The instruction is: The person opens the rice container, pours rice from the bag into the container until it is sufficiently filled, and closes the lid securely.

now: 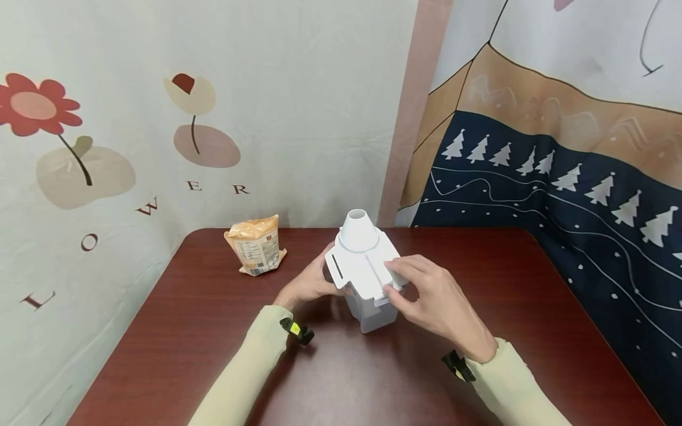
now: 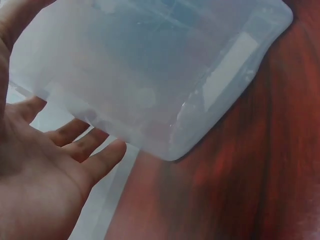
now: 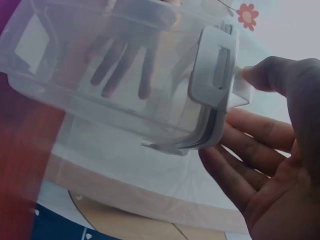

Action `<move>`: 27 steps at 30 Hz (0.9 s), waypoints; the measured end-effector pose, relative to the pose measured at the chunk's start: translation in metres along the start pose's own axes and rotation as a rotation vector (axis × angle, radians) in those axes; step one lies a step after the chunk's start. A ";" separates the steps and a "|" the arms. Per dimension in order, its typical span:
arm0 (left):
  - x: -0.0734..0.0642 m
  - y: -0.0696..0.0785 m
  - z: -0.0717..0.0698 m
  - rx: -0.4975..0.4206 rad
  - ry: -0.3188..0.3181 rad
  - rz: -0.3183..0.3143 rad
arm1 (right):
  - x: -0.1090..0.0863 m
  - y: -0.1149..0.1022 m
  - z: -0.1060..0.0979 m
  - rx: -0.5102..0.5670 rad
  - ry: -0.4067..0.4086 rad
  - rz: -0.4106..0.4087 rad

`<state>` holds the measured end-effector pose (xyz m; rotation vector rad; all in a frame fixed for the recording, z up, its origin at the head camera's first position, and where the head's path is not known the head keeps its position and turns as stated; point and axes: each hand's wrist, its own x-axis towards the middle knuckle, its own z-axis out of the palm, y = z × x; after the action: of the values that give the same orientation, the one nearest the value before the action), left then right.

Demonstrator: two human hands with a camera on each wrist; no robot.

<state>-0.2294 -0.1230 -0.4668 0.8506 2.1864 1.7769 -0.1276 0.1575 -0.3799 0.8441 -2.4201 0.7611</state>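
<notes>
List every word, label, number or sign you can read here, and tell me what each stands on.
"L O W E R": spaced letters on the pale wall hanging.
Orange and white packet: printed panel with small marks, too small to read.
White-lidded container: no readable lettering in any view.
No numbers can be read.

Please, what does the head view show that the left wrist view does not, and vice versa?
Only the head view shows the bag, the right hand and the white cone on the lid. Only the left wrist view shows a pale rectangular patch on the translucent container. Both show the left hand touching this container and the reddish-brown table.
</notes>
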 end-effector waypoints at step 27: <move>-0.006 -0.008 0.015 0.057 0.109 -0.059 | -0.001 0.003 0.009 0.067 0.009 0.020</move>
<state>-0.2191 -0.1151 -0.4790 0.7085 2.3153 1.7807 -0.1307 0.1539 -0.3883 0.8411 -2.4102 0.8555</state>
